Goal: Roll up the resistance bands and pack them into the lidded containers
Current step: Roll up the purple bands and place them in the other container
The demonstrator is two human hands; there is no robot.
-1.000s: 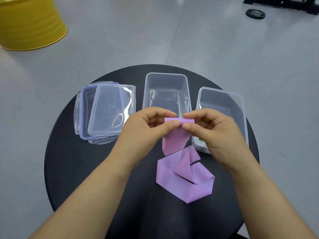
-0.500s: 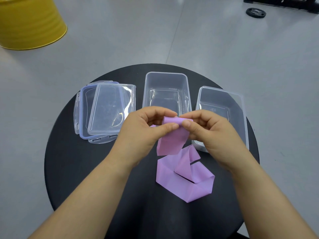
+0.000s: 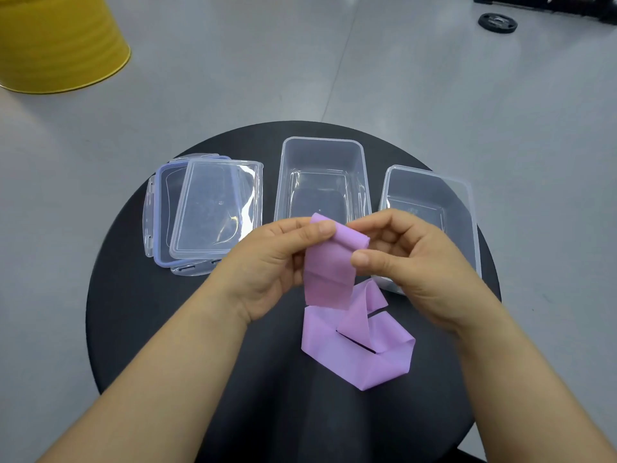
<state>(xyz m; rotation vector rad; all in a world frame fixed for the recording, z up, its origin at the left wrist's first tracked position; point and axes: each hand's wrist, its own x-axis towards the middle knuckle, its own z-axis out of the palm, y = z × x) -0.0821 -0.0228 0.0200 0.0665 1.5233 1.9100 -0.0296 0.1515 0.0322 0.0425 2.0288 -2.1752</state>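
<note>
A: Entry one, light. We record it bright, even, diffuse, from above.
B: Entry two, shadows. We list soft ones only: under the lids, and beneath the purple band on the black table.
A: Entry three, glare. White streaks on the lids' right side and on the walls of the clear containers.
B: Entry four, sharpness. We find the left hand and right hand crisp-edged; the yellow drum and the weight plate look slightly softer.
A: Entry five, distortion. Wide-angle stretch at the edges; the forearms broaden toward the lower corners.
</note>
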